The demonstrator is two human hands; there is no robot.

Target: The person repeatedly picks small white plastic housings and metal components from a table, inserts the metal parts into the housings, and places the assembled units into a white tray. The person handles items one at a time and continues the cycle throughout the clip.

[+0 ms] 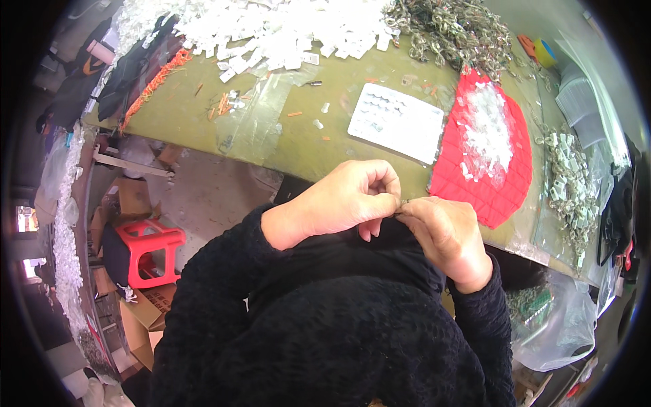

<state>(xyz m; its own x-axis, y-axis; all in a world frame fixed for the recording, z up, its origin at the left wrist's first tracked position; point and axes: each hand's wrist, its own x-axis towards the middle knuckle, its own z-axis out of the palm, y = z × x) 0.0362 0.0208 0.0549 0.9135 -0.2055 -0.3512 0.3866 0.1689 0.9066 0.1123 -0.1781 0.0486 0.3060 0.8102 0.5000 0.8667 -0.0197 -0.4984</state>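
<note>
My left hand (363, 197) and my right hand (441, 230) meet in front of my body, just off the near edge of the table. Both are closed in a pinch, fingertips almost touching. Between them shows a tiny dark bit, perhaps cord, too small to make out. Beyond the hands a white card (397, 123) with rows of small rounded shapes lies on the table. To its right is a red quilted cloth (505, 197) bearing a heap of small clear-white pieces (487, 139).
White tags (291, 34) are piled at the back of the green table (312, 146). A tangle of dark cords (458, 34) lies back right, and corded tags (573, 183) at the right edge. A red stool (152, 251) and cardboard boxes (146, 312) stand at left below.
</note>
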